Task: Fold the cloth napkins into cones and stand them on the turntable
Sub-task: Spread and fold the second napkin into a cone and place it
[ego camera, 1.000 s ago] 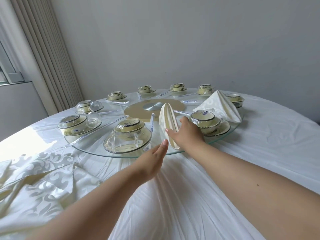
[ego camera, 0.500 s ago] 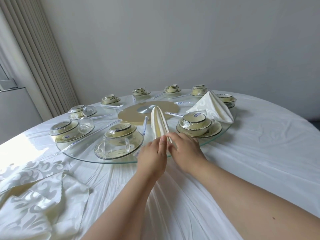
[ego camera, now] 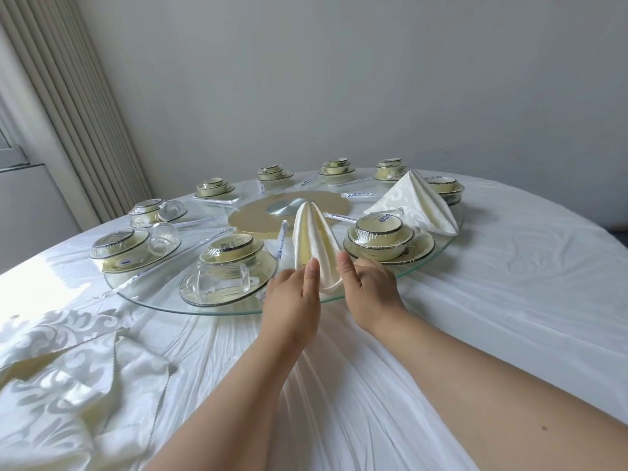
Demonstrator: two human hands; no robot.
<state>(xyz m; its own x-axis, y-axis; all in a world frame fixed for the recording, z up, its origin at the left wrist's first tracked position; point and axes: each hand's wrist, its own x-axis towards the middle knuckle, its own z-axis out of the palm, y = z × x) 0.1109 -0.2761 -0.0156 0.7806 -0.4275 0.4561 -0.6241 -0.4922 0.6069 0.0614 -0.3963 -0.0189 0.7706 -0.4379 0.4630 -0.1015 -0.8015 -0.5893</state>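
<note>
A cream napkin cone [ego camera: 312, 237] stands upright near the front rim of the glass turntable [ego camera: 438, 256]. My left hand [ego camera: 294, 299] is at the cone's base on its left, fingers fairly straight and touching the cloth. My right hand [ego camera: 368, 288] is at the base on its right, fingers touching the cloth's lower edge. A second folded napkin cone [ego camera: 416, 202] stands at the turntable's far right. Unfolded patterned napkins [ego camera: 64, 385] lie in a heap on the table at the lower left.
Several wrapped bowl-and-plate sets ring the turntable, one just right of the cone [ego camera: 387, 234] and one just left [ego camera: 234, 256]. Wrapped chopsticks [ego camera: 281, 244] lie beside the cone. A white tablecloth [ego camera: 509, 300] covers the round table. Curtains [ego camera: 68, 107] hang at left.
My left hand came up from the tablecloth to the cone's base. The cone now stands wider and more open at the bottom, with one hand on each side of it.
</note>
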